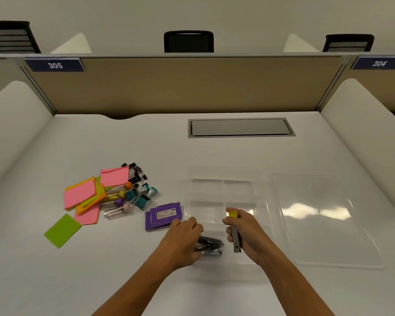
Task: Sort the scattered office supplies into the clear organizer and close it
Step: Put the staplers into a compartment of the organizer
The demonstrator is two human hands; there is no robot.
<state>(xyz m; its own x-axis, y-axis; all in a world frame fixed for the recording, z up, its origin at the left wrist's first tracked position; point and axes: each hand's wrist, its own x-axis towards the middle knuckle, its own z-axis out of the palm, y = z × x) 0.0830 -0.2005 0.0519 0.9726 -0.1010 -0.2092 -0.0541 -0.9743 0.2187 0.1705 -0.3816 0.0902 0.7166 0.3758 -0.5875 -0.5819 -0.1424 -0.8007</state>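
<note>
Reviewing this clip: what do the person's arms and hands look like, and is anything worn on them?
Both forearms are bare up to the frame's bottom edge: no sleeves show. The left hand and right hand carry no gloves, and no watch, bracelet or ring is visible. Fingernail detail is too small to tell.

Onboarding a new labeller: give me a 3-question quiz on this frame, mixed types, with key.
1. True or false: the clear lid lies flat on the desk to the right of the clear organizer.
2. What does the right hand hold? A) a grey tool with a yellow end B) a pink note C) a purple box
3. Fill in: the left hand rests on dark items in the organizer's ____ compartment.

Key: 1 true. 2 A, the grey tool with a yellow end. 3 nearest.
</note>
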